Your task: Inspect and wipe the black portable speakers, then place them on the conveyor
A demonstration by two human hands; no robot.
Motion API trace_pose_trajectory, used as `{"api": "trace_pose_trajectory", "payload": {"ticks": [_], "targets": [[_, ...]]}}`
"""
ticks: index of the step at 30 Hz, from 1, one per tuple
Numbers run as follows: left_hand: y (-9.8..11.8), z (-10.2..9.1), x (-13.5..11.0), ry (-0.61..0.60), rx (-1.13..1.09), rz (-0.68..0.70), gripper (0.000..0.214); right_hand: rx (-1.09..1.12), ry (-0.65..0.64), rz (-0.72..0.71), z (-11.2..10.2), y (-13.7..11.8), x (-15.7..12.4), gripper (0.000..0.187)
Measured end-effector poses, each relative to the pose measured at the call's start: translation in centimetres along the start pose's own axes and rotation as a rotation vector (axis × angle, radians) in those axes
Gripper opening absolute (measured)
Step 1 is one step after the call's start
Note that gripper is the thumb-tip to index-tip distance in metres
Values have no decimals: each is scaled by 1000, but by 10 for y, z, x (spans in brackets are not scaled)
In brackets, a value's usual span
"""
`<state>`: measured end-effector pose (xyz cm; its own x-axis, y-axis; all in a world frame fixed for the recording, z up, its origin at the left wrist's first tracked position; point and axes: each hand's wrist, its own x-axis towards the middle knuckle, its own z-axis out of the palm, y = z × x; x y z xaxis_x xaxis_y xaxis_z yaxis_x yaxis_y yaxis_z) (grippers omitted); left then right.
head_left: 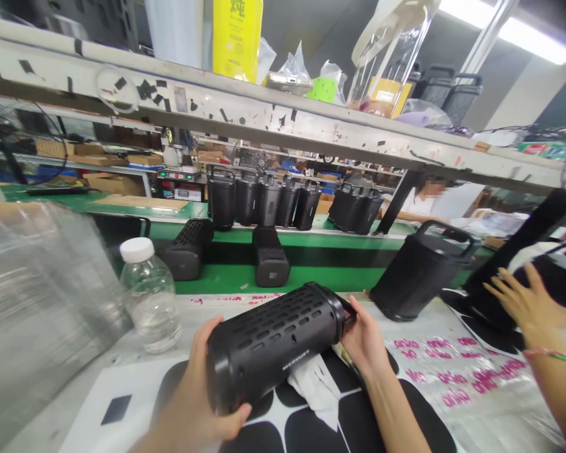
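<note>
A black cylindrical speaker with slotted vents and the word MERKURY on its side is held tilted above the bench. My left hand wraps round its near left end. At the other end, my right hand grips the speaker by its handle. Beneath it, a crumpled white cloth lies on a sheet of black rounded pads. Part of the pads is hidden by the speaker and my hands.
Left stand a clear bottle and a plastic bag. Two speakers lie on the green conveyor; another speaker stands right. A co-worker's hand reaches in at right. A shelf crosses overhead, and several speakers stand behind.
</note>
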<state>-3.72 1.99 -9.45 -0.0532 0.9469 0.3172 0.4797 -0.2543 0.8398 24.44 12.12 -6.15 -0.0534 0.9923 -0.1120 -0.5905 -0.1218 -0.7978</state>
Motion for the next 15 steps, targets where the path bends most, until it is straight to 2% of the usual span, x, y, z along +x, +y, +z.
{"api": "trace_pose_trajectory", "payload": {"ticks": [2, 4, 7, 8, 9, 10, 12, 13, 14, 15], "targets": [[12, -1, 0, 4, -99, -111, 94, -29, -38, -13, 4, 0, -2, 33], [19, -1, 2, 23, -198, -187, 93, -155, 21, -100, 3, -2, -1, 39], [19, -2, 6, 63, -295, -263, 90, -579, 366, -412, -3, -6, -1, 57], [18, -2, 8, 81, -301, -278, 89, -743, 463, -487, -5, -5, -3, 59], [16, -1, 8, 99, -301, -293, 88, -891, 509, -489, -4, -1, -7, 60], [14, -1, 8, 111, -293, -299, 88, -1003, 497, -403, -1, 6, -13, 63], [12, 2, 6, 138, -252, -273, 86, -1090, 342, -43, 11, 30, -30, 73], [11, 5, 4, 161, -211, -230, 85, -1061, 253, 127, 21, 43, -40, 78], [9, 7, 1, 197, -149, -157, 83, -998, 205, 237, 30, 53, -49, 83], [7, 9, -2, 239, -70, -56, 82, -910, 149, 276, 38, 56, -57, 87]]}}
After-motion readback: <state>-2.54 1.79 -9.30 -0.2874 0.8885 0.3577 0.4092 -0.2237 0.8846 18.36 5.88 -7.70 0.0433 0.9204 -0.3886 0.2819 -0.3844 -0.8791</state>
